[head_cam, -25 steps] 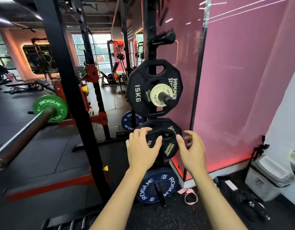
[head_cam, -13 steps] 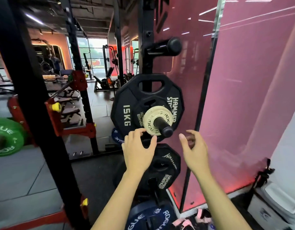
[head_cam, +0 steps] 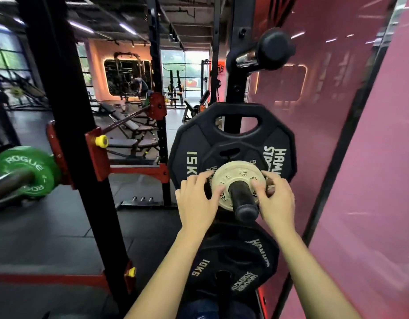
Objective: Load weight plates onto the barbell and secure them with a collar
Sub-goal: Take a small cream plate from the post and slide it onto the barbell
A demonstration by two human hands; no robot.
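A small cream weight plate (head_cam: 238, 174) sits outermost on a black storage peg (head_cam: 242, 199) of the rack, in front of a smaller black plate and a black 15 kg plate (head_cam: 198, 139). My left hand (head_cam: 196, 203) grips the cream plate's left edge and my right hand (head_cam: 273, 199) grips its right edge, fingers curled behind the rim. A black 10 kg plate (head_cam: 240, 259) hangs on the peg below. The barbell (head_cam: 7, 185) with a green Rogue plate (head_cam: 29, 169) on its sleeve rests at the far left.
A black rack upright (head_cam: 67, 134) with red brackets stands between me and the barbell. An empty peg (head_cam: 270, 51) juts out above the plates. A pink wall panel (head_cam: 337, 134) fills the right. Benches and machines stand behind on the dark rubber floor.
Both hands rose from the lower 10 kg plate to the upper peg and closed on the cream plate's edges. The view moved closer and tilted up.
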